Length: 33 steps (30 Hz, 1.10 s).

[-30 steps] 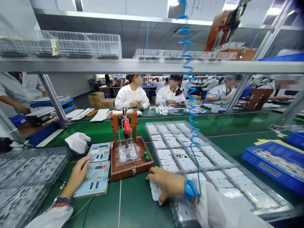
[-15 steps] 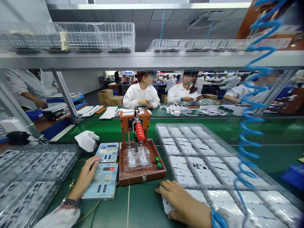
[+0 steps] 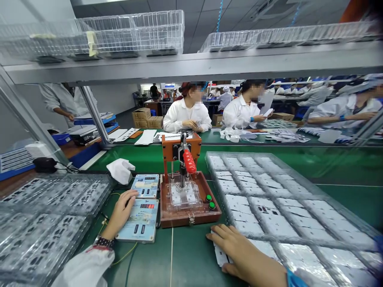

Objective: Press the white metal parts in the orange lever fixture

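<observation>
My left hand (image 3: 123, 210) lies with its fingers apart on the left edge of the light-blue counter boxes, between the lower box (image 3: 138, 221) with lit red digits and the upper box (image 3: 145, 185). At the tray's near left corner, my right hand (image 3: 239, 251) grips a white flat plate (image 3: 220, 255), fingers over it and thumb at its near edge; the palm hides much of it. Between the hands stands a brown test fixture (image 3: 191, 199) with a red-handled toggle clamp (image 3: 189, 161) and two green buttons (image 3: 210, 201). White parts (image 3: 183, 195) sit under its clear plate.
A clear tray (image 3: 209, 159) of white plates covers the right side. Stacked clear trays (image 3: 98, 223) with dark-slotted parts lie left. A crumpled white wrapper (image 3: 120, 170) is behind the boxes. Overhead runs a metal shelf (image 3: 191, 65). Several co-workers sit or stand across the bench.
The view has swung, so the bench appears further right and higher; the blue coiled hose in front has left the picture. Both hands keep their places. A co-worker opposite has turned sideways.
</observation>
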Each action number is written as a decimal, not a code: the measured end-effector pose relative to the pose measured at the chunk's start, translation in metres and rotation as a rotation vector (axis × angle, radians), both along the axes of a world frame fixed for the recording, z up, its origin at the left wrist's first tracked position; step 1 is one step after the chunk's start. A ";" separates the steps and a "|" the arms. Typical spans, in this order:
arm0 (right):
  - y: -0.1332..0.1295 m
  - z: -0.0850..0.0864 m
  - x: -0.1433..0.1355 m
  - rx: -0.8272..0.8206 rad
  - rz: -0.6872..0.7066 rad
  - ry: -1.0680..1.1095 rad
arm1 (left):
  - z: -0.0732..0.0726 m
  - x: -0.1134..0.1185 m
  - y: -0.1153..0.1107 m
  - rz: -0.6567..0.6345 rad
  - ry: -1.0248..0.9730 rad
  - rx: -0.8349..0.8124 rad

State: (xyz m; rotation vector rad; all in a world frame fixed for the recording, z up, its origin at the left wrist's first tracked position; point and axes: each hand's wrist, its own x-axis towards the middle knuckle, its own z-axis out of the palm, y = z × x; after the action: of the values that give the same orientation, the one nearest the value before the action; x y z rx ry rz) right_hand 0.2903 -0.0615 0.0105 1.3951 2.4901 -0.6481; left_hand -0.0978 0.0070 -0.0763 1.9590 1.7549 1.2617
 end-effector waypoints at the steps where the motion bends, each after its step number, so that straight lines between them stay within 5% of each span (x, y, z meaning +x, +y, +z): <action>1: 0.000 0.000 0.000 -0.001 0.002 -0.003 | 0.000 0.000 0.000 0.002 -0.003 0.003; 13: 0.004 -0.014 0.006 0.070 0.045 0.086 | 0.003 0.003 -0.002 0.001 -0.009 0.010; 22: 0.005 0.004 0.012 -0.035 -0.039 0.155 | 0.005 0.004 -0.002 0.002 -0.001 0.002; 28: 0.021 0.027 0.027 0.317 -0.096 0.679 | 0.002 0.003 0.000 -0.006 0.002 0.026; 33: 0.036 0.079 -0.003 0.706 0.045 0.805 | 0.000 0.003 0.002 -0.021 -0.020 0.046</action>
State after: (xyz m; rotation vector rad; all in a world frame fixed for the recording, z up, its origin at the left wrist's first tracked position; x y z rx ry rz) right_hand 0.2871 -0.0251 0.0897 1.4552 3.6393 -0.3595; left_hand -0.0947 0.0089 -0.0766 1.9771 1.7059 1.3222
